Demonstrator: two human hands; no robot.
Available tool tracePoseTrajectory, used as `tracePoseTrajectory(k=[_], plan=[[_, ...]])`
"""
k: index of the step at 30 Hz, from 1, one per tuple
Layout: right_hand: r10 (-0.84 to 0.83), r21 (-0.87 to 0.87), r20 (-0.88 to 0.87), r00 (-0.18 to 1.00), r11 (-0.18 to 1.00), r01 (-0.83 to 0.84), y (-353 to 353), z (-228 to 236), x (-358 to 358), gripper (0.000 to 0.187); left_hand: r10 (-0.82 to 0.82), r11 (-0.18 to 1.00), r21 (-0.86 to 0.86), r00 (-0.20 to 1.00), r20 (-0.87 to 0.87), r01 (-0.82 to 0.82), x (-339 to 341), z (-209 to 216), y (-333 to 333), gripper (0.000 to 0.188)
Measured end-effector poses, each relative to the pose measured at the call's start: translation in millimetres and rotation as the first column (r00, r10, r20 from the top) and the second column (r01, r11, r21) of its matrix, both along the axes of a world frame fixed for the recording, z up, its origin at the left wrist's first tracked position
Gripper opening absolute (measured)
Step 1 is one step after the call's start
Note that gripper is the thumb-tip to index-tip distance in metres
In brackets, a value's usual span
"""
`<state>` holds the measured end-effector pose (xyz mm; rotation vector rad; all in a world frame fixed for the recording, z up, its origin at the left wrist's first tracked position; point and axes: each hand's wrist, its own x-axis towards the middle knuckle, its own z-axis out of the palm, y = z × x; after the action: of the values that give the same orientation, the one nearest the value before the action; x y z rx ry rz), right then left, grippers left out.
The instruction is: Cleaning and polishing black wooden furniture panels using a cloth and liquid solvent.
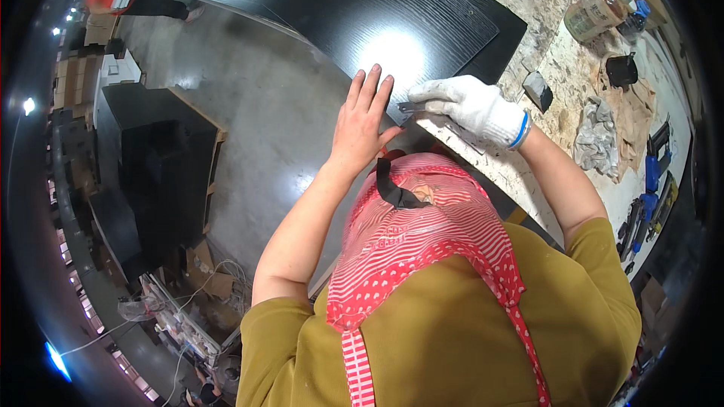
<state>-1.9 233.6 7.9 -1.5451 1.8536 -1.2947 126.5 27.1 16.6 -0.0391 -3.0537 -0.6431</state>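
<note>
Gloved fingers (434,92) of the right hand (469,108) were pinched together on a small dark tool (411,107) at the near corner of the black panel (354,15). Bare and spread, the left hand (360,124) held nothing; its fingertips were over the panel's near edge, though I could not tell whether they touched. From both hands the panel lay ahead, its long axis running off to the left; the right hand was nearer its right end. Beyond that end showed a second black panel (494,56), underneath, then a whitish surface (562,117) with a block (538,90) and crumpled cloth (596,136).
</note>
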Motion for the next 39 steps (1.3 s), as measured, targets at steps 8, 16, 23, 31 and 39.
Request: tracePoseTrajectory(k=[8, 16, 23, 31, 39], plan=[[-0.374, 0.344, 0.792, 0.482, 0.926, 0.152, -5.0, 24.4, 34.4, 0.032, -0.064, 0.997, 0.041, 0.996, -0.055, 0.066, -2.4, 6.4, -20.8, 0.084], [-0.427, 0.449, 0.707, 0.564, 0.887, 0.108, -7.7, 37.5, 35.3, 0.028, -0.159, 0.987, -0.04, 0.981, -0.113, 0.155, -13.6, 14.5, -38.5, 0.062], [-0.274, 0.454, 0.511, 0.815, 0.891, 0.015, 36.6, 51.8, 39.4, 0.034, -0.099, 0.995, -0.012, 0.983, -0.156, 0.098, -4.6, 16.8, -42.8, 0.048], [-0.921, 0.157, 0.002, 0.389, 0.384, 0.91, 194.0, 51.0, 33.5, 0.045, 0.27, 0.254, 0.672, 0.718, 0.641, -0.696, -15.0, -5.4, -62.3, 0.049], [-0.957, 0.383, 0.275, 0.097, 0.201, 0.901, 196.3, 34.4, 68.4, 0.032, 0.107, 0.322, 0.646, 0.705, 0.701, -0.692, -32.6, -5.7, -59.8, 0.037]])
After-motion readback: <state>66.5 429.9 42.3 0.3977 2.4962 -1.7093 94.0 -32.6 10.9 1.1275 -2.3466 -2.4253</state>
